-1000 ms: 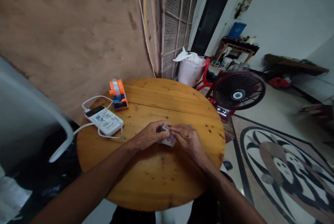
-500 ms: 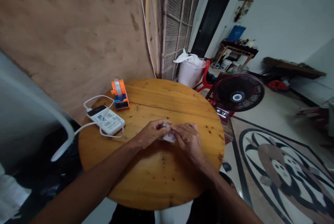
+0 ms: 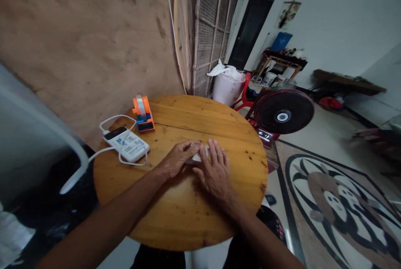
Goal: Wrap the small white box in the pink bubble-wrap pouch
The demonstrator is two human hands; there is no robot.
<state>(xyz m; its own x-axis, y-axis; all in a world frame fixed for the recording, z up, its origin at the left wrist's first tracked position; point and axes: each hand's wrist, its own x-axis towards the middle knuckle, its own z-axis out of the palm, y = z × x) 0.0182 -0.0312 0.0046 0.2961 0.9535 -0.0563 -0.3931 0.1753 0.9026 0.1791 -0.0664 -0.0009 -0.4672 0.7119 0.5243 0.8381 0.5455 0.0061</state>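
Note:
Near the middle of the round wooden table (image 3: 188, 214), my left hand (image 3: 177, 160) is closed on a small whitish packet (image 3: 197, 158), thumb on top and fingers behind. The packet seems to have clear film round it; my fingers cover much of it, so its kind is hard to make out. My right hand (image 3: 216, 172) lies palm down with its fingers stretched out. Its index finger touches the packet's right side. Farther back on the left stands an orange and blue tape dispenser (image 3: 144, 119) with a roll of clear tape.
A white power bank (image 3: 133, 154) with a phone (image 3: 115, 133) and looped white cable lies at the table's left. A thick white curved tube (image 3: 75, 143) rises beside it. Past the right edge are a dark fan (image 3: 283, 114), a red chair (image 3: 246, 93) and a white sack (image 3: 228, 85).
My right hand has opened from a pinch on the packet to flat, stretched fingers beside it. A purple-pink patch seen on the packet before is out of sight. My left hand keeps its hold.

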